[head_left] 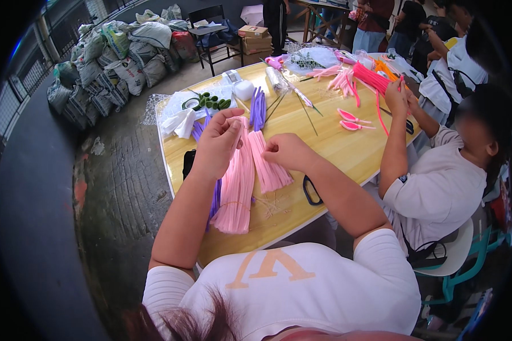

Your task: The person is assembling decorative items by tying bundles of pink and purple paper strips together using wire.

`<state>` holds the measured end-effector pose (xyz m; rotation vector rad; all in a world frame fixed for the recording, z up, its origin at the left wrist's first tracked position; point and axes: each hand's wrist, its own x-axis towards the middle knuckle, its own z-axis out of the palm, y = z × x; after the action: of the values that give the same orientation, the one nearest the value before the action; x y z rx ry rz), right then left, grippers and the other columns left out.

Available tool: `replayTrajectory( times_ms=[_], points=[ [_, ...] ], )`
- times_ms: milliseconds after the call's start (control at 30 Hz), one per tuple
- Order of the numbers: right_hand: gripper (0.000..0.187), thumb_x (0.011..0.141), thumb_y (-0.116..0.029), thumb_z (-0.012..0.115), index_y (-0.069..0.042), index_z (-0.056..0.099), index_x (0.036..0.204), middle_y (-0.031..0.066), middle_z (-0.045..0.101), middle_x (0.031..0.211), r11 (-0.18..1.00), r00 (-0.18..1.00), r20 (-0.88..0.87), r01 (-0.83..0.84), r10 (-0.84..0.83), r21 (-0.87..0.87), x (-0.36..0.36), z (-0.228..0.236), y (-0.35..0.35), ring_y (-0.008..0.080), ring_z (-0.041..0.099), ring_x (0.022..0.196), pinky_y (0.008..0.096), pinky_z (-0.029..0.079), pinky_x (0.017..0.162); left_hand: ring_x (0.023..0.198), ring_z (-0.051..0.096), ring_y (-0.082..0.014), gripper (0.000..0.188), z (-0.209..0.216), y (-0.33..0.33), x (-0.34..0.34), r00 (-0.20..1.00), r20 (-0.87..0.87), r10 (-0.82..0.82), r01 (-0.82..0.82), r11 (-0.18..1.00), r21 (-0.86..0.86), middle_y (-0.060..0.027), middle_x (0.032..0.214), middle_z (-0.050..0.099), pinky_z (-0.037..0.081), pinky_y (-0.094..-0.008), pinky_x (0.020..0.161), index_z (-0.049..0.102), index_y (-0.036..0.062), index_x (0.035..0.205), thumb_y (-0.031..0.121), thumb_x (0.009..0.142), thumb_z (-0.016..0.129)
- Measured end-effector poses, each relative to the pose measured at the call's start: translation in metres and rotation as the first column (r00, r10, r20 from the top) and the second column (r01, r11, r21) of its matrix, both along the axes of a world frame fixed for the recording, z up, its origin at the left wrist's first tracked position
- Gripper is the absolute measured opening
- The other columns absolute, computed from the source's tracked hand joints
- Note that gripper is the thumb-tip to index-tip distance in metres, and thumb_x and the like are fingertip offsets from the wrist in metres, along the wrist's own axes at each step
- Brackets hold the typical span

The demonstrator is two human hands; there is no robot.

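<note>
Fingers of the left hand (215, 145) and right hand (291, 152) are pinched together; I cannot tell if they hold anything. Pink strips (234, 199) lie under them on the worktop (338, 146), near purple strips (258, 107).

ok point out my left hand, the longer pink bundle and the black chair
left hand (217, 140): head view, middle of the hand
longer pink bundle (235, 190): head view, middle of its strips
black chair (205, 13): head view, its backrest

Two strip bundles (234, 196) lie side by side on the near left part of the counter (335, 153). Snips (348, 116) lie to their right, farther back. Beyond the counter stand a chair (206, 12) and, right of it, stacked boxes (256, 42); sacks (128, 54) lie piled left of the chair.
</note>
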<state>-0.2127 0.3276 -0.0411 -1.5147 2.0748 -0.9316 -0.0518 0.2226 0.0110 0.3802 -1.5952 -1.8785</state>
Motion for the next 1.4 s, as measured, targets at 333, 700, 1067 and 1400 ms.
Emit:
replayTrajectory(
  times_ms=[333,700,1067,1400],
  points=[
    [0.023,0.07,-0.026,0.069,-0.003,0.066,0.074,0.0128,0.064,0.07,0.999,0.999,0.034,-0.004,0.003,0.045,0.002,0.001,0.0,0.0231,0.062,0.064,0.0333,0.049,0.062,0.078,0.057,-0.0116,0.027,-0.017,-0.019,-0.005,0.999,0.001,-0.044,0.044,0.998,0.044,-0.0041,0.09,0.061,0.046,-0.0258,0.073,0.056,-0.0018,0.107,0.011,0.085,0.062],
    [0.022,0.069,-0.023,0.068,-0.002,0.066,0.073,0.0125,0.064,0.067,0.999,0.999,-0.044,-0.015,0.016,0.03,0.007,-0.002,-0.001,0.0207,0.061,0.06,0.0319,0.049,0.059,0.08,0.06,-0.0112,0.026,-0.015,-0.021,-0.003,0.998,0.056,0.005,-0.007,0.999,0.035,-0.004,0.091,0.063,0.047,-0.026,0.074,0.06,-0.0006,0.105,0.012,0.082,0.065],
    [0.016,0.08,-0.015,0.063,0.001,0.064,0.084,0.0018,0.06,0.068,0.994,0.862,0.502,-0.015,0.068,-0.11,-0.01,0.014,0.006,0.0065,0.05,0.057,0.0223,0.041,0.052,0.084,0.058,-0.0147,0.024,-0.019,-0.019,-0.005,1.0,0.025,-0.01,0.011,1.0,-0.025,-0.007,0.094,0.062,0.048,-0.0283,0.073,0.06,-0.0003,0.105,0.006,0.082,0.062],
    [0.027,0.093,-0.024,0.052,-0.004,0.062,0.108,-0.0011,0.054,0.067,0.979,0.856,0.505,-0.006,0.11,-0.202,-0.006,0.026,0.01,0.0054,0.047,0.059,0.0214,0.04,0.055,0.076,0.056,-0.0121,0.023,-0.02,-0.018,-0.008,0.992,0.079,-0.102,0.102,0.995,0.006,-0.0051,0.089,0.06,0.046,-0.0268,0.069,0.058,-0.0008,0.106,0.004,0.084,0.06]
  ],
)
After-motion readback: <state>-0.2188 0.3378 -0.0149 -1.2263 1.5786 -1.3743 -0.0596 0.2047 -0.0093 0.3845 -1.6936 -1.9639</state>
